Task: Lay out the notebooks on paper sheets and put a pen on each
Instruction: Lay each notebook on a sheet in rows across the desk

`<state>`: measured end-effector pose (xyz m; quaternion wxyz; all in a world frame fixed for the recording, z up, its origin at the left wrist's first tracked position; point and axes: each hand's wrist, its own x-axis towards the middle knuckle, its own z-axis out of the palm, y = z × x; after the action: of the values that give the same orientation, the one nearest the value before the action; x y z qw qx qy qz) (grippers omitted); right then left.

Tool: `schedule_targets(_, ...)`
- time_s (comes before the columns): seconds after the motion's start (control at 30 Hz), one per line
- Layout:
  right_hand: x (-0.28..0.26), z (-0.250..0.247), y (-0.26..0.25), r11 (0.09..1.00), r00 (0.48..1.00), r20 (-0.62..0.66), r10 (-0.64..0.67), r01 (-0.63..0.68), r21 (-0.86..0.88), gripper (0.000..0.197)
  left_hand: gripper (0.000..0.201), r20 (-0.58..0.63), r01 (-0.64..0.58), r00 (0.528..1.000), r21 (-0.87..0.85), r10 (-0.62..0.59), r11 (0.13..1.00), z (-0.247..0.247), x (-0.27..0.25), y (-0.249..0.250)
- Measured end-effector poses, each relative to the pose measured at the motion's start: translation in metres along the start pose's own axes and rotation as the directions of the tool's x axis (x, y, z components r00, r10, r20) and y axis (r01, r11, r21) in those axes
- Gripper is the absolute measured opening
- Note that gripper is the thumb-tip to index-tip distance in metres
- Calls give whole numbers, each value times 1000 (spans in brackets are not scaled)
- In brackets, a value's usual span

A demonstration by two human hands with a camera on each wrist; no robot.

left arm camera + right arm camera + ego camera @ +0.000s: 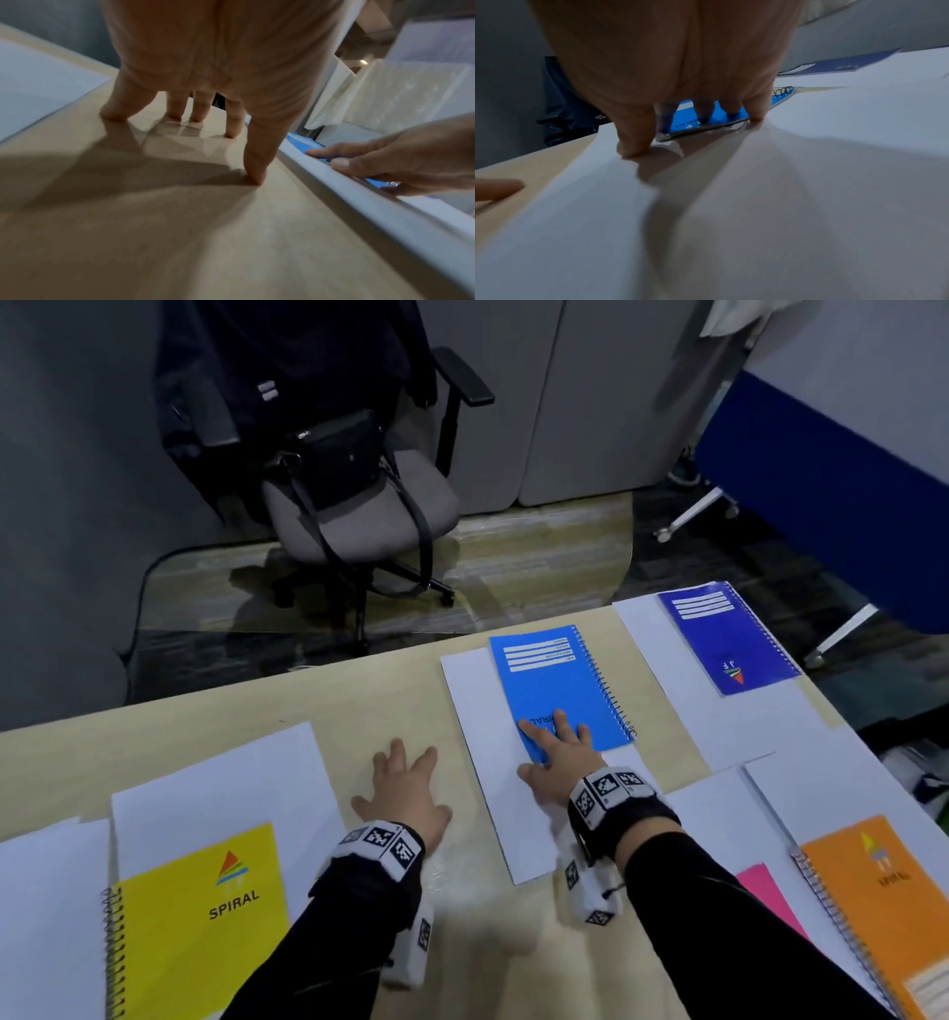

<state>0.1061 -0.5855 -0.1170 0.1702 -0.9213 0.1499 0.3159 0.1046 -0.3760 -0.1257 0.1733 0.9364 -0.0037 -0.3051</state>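
While the flat right hand (557, 752) presses the blue notebook (557, 683) onto its sheet (482, 731), the spread left hand (405, 785) rests on the table (390, 711); pens must follow

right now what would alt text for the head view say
A person's right hand presses a light blue notebook on a paper sheet, while the left hand rests flat on the table. Yellow, orange and dark blue notebooks lie around.

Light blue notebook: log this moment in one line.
right hand open, fingers on light blue notebook | left hand open on table | pens: none visible
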Motion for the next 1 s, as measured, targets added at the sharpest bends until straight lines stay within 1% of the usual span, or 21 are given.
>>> schedule_targets(0.2,16,-24,34,998,998,-25,57,-56,21,56,88,28,28,999,25,-29,999,-8,19,13)
schedule_targets(0.27,22,-31,43,998,998,-39,54,-52,39,52,88,31,42,999,26,-43,999,-9,23,15)
schedule_targets(0.3,24,-36,47,997,995,-83,48,-42,71,50,88,31,47,998,26,-48,999,-9,25,17)
schedule_targets(0.33,27,-43,52,993,985,-163,62,-44,110,49,88,32,53,998,25,-54,998,-8,27,18)
schedule_targets(0.37,31,-51,59,985,956,-274,106,-64,160,49,88,32,56,998,22,-57,998,-8,30,20)
schedule_targets(0.4,33,-58,65,971,911,-366,189,-118,206,52,88,31,60,998,18,-61,998,-8,33,22)
schedule_targets(0.43,36,-65,71,951,871,-404,281,-195,240,59,88,30,65,997,17,-65,998,-8,35,25)
schedule_targets(0.47,38,-70,76,928,851,-387,355,-272,254,67,88,30,70,997,20,-70,997,-9,37,28)
schedule_targets(0.53,43,-74,84,898,845,-314,433,-373,235,80,89,33,81,996,24,-82,996,-10,39,35)
schedule_targets(0.6,51,-73,90,881,835,-288,469,-421,215,88,90,38,91,995,17,-91,996,-10,42,42)
schedule_targets(0.67,58,-73,97,876,826,-303,475,-413,248,89,91,41,93,995,17,-94,995,-10,46,47)
schedule_targets(0.7,61,-74,100,874,822,-319,471,-387,293,85,92,41,93,995,19,-94,995,-10,47,49)
schedule_targets(0.73,63,-75,104,870,818,-338,466,-355,341,76,92,41,92,995,19,-93,996,-11,48,50)
schedule_targets(0.8,66,-80,110,868,803,-388,453,-297,399,53,93,43,91,995,21,-92,996,-12,49,52)
schedule_targets(0.83,69,-83,113,869,791,-411,452,-288,403,44,93,45,92,995,22,-93,996,-13,49,53)
schedule_targets(0.9,74,-91,117,873,778,-437,452,-285,395,38,92,43,93,995,29,-94,995,-14,48,53)
schedule_targets(1.0,82,-102,122,871,765,-448,462,-298,390,35,92,42,95,994,36,-97,995,-14,48,54)
